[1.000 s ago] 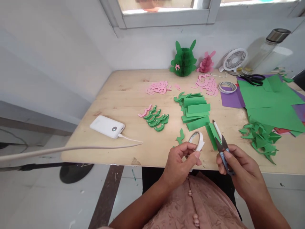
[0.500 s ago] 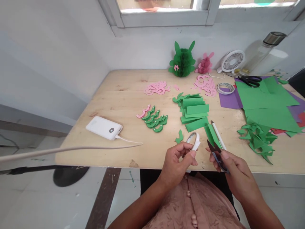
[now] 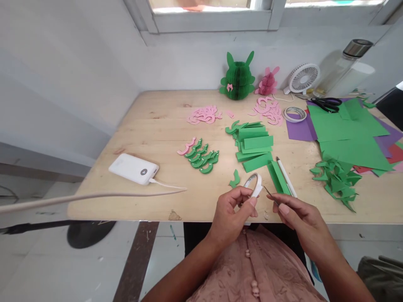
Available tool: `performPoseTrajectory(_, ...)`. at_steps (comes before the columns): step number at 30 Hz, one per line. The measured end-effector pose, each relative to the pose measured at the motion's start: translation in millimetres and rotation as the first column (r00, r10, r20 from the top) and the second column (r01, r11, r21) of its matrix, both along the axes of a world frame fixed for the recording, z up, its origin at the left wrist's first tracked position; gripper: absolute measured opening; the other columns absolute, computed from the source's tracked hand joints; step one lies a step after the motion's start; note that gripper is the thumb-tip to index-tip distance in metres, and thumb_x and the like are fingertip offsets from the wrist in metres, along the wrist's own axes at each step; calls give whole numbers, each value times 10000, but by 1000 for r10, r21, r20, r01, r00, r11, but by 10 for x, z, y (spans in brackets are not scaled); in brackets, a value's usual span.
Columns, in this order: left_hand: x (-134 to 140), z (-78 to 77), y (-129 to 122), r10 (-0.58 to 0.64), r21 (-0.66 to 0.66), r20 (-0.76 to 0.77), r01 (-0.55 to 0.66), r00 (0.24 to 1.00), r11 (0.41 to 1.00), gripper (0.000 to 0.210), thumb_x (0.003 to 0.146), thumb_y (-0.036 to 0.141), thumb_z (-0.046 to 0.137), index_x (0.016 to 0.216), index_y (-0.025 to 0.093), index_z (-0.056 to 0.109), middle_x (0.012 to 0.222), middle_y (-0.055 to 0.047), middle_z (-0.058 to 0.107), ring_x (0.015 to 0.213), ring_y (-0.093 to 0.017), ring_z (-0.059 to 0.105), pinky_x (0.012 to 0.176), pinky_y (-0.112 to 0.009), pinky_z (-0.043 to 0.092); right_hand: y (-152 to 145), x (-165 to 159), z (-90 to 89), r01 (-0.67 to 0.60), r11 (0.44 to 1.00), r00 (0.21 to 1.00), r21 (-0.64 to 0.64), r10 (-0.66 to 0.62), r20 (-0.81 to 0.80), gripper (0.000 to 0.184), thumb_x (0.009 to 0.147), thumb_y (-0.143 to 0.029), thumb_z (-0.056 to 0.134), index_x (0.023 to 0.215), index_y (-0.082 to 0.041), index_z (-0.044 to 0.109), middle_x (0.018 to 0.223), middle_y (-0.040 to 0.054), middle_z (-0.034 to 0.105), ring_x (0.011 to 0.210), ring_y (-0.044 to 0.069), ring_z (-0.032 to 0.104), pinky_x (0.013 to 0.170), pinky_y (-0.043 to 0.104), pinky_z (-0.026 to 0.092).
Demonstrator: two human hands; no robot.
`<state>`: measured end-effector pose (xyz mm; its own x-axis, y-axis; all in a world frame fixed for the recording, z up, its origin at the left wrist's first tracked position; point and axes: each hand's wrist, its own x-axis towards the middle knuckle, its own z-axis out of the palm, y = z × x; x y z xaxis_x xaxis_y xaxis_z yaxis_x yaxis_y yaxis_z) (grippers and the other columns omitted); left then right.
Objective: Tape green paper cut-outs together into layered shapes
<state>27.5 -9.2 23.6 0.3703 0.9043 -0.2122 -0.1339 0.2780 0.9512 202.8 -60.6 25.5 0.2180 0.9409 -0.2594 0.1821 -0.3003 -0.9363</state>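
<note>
My left hand is closed on a narrow roll of white tape, thumb and fingers pinching its lower rim. In my right hand is a pair of small dark scissors, turned edge-on so that only a thin blade line shows; its tip points at the tape roll, a small gap away. The handles are hidden in my fingers. Just beyond my right hand lie a folded green paper strip and a white pen. A curved green paper piece rests beyond my left hand.
Folded green strips are stacked mid-table, with green curved cutouts to their left. Pink cutouts, green scraps, coloured sheets and black scissors lie around. A power bank trails a cable off the left.
The scissors have turned from showing spread blades to edge-on, and their tip has moved left toward the tape roll. My left hand keeps its hold. The whole view has shifted slightly.
</note>
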Motion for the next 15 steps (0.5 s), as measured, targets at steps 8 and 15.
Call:
performPoseTrajectory(8, -8, -4, -5, -29, 23, -56, 30, 998, 999, 202, 817, 348, 577, 797, 150, 610, 562, 4, 572, 559, -126, 534, 611, -250, 424, 29, -36, 83, -44, 998, 996, 53, 40, 80, 316, 768, -471, 644, 939, -232, 760, 793, 60, 724, 661, 170, 637, 575, 266, 522)
performPoseTrajectory(15, -12, -9, -1, -44, 12, -72, 45, 996, 999, 216, 807, 366, 589, 808, 152, 618, 568, 5, 561, 559, -128, 524, 590, -243, 418, 21, -38, 91, -49, 997, 997, 64, 44, 71, 292, 775, -463, 653, 946, -251, 758, 928, 64, 747, 823, 214, 681, 734, 320, 559)
